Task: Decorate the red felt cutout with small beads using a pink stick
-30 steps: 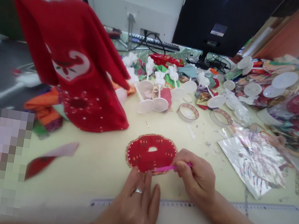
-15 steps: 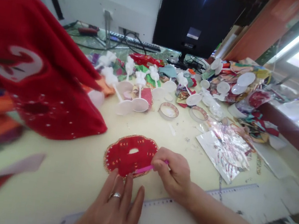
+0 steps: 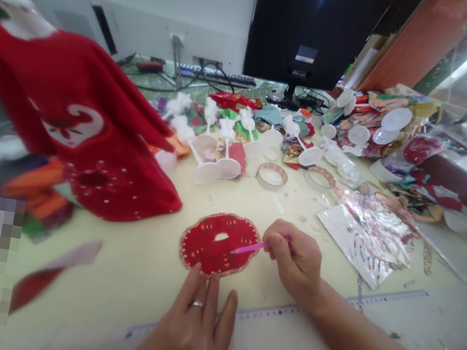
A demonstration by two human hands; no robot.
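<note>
A red fabric piece (image 3: 208, 248) with a beaded, scalloped gold edge and a small pale opening in its middle lies flat on the table. My left hand (image 3: 194, 334), with a ring on one finger, rests with fingers stretched out and fingertips on the piece's near edge. Closed around a pink pen-like tool (image 3: 252, 248), my right hand (image 3: 293, 258) is at the right of the piece. The tool's thin tip points left over the red fabric; whether it touches cannot be made out.
A mannequin in a red dress (image 3: 110, 138) stands at the left. Small white mannequins (image 3: 226, 132), tape rolls (image 3: 272, 175) and a fabric pile (image 3: 383, 122) fill the back. Silvery packets with bead strands (image 3: 365, 237) lie right; a clear ruler (image 3: 255, 314) runs along the front.
The pink tool's tip has moved from the piece's near edge, beside my left fingertips, toward its middle. My left hand stays at the near edge. The whole view has shifted slightly left.
</note>
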